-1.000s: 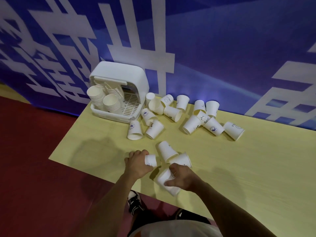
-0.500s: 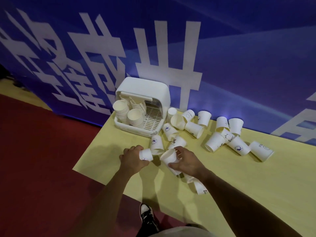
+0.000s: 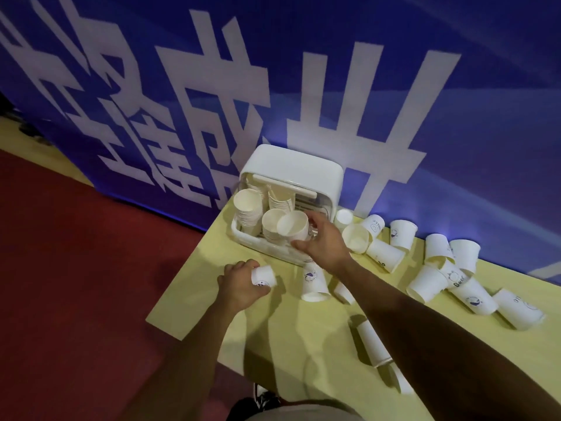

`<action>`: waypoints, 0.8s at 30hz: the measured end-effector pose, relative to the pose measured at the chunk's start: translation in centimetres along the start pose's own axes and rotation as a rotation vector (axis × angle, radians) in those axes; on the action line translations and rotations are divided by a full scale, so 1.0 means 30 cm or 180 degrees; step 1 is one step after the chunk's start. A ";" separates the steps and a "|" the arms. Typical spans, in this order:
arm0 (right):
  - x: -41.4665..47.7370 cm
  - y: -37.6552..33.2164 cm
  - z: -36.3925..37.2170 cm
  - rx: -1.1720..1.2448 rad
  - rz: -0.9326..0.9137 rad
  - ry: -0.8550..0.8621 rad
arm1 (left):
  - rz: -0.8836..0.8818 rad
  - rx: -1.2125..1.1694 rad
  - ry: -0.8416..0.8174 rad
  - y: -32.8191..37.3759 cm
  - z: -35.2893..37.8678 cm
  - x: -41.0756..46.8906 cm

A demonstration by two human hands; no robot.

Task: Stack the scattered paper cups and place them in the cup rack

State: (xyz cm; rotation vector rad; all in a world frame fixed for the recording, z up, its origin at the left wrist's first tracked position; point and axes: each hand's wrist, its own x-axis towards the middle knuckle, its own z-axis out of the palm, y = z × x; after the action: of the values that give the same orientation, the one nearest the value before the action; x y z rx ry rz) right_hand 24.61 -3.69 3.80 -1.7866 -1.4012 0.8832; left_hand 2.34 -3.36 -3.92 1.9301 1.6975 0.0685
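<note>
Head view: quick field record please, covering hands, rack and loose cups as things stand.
left hand: grips a small cup above the table, near its left edge
right hand: holds a paper cup at the open front of the cup rack
cup rack: white, against the banner, holds stacks of cups
loose cups: scattered right of the rack, some upright, some tipped over
stage: the right hand's paper cup is not yet released

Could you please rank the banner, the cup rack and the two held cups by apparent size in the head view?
1. Banner
2. Cup rack
3. Right-hand cup and left-hand cup: too alike and hand-covered to rank.
</note>
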 end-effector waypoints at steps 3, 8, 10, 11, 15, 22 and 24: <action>0.075 -0.041 0.064 0.0128 -0.0036 0.0106 | -0.0066 -0.0240 -0.0181 -0.057 -0.006 0.045; 0.149 -0.078 0.149 0.0298 0.0034 0.0382 | -0.0131 -0.0433 -0.0342 -0.129 -0.004 0.089; 0.165 -0.073 0.173 0.0354 0.0048 0.0421 | -0.0173 -0.0887 -0.0478 -0.149 -0.003 0.098; 0.170 -0.069 0.182 0.0343 0.0053 0.0410 | -0.0206 -0.1137 -0.0556 -0.156 -0.002 0.099; 0.178 -0.044 0.195 0.0104 0.0105 0.0334 | -0.0295 -0.1523 -0.0716 -0.157 -0.001 0.099; 0.174 0.022 0.185 -0.0327 0.0156 0.0142 | -0.0340 -0.1741 -0.0791 -0.123 -0.004 0.112; 0.166 0.033 0.180 -0.0390 0.0158 0.0159 | -0.0331 -0.1801 -0.0783 -0.110 -0.009 0.114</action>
State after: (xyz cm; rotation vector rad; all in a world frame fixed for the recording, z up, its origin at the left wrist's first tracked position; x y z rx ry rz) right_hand 21.51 1.59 -0.38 -1.9294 -1.4111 0.7875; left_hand -0.08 0.05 -6.22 1.3699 1.4189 0.2350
